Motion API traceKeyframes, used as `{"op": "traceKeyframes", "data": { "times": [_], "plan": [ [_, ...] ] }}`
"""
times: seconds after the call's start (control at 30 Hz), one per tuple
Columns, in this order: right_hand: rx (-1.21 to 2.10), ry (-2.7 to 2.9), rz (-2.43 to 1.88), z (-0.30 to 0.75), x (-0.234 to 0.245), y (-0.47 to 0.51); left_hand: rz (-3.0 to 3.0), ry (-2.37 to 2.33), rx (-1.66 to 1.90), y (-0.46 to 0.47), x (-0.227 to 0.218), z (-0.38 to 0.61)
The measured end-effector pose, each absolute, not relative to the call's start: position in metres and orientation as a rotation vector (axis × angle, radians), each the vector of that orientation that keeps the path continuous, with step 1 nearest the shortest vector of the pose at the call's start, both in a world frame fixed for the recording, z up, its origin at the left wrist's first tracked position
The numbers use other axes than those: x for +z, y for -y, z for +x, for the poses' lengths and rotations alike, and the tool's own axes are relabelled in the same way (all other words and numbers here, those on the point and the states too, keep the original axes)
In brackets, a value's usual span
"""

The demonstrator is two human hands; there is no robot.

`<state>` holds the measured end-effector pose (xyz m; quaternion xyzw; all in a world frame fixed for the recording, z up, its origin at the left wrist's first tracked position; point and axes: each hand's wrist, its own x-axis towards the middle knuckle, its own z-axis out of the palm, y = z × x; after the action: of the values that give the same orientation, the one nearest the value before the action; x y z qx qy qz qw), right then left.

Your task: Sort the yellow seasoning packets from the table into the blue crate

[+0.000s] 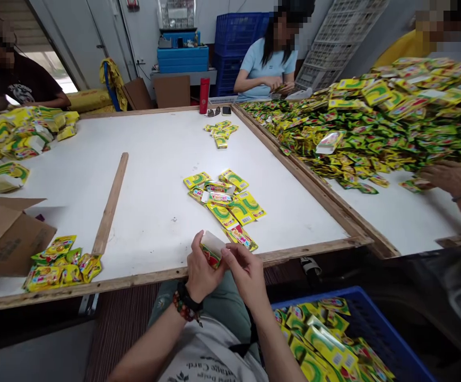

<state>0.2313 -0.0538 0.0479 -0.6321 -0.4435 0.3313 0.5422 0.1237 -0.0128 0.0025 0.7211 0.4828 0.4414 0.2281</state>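
My left hand (202, 273), with a beaded bracelet at its wrist, is closed around a small carton (213, 244) above the table's front edge. The carton shows a white inner face and a green and red printed side. My right hand (246, 269) pinches the carton's right edge, thumb and fingertips together. Just beyond my hands lies a loose pile of yellow-green cartons (248, 206), some with barcodes showing. Shiny colourful packets (219, 197) lie on top of that pile.
A blue crate (389, 323) of packs stands at my lower right. Wooden strips (111, 207) edge and divide the white table (150, 185). A cardboard box (13, 239) and packets (57, 268) are left. Co-workers sit around; a large packet heap (373, 122) lies right.
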Motion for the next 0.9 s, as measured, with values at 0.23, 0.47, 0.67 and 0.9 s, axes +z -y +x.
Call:
{"op": "traceKeyframes", "data": {
  "times": [0.23, 0.47, 0.67, 0.9],
  "plan": [
    [0.844, 1.088, -1.39, 0.23, 0.041, 0.046, 2.044, -1.201, 1.281, 0.017, -0.007, 0.123],
    [0.751, 1.403, -1.312, 0.226, 0.056, 0.053, 1.984, -1.122, 1.072, 0.01, 0.005, 0.119],
    [0.544, 1.316, -1.474, 0.224, 0.049, 0.049, 2.046, -1.218, 0.984, 0.01, 0.007, 0.121],
    [0.527, 1.599, -1.427, 0.227, 0.055, 0.046, 2.004, -1.247, 0.991, 0.011, 0.0, 0.12]
  ]
}}
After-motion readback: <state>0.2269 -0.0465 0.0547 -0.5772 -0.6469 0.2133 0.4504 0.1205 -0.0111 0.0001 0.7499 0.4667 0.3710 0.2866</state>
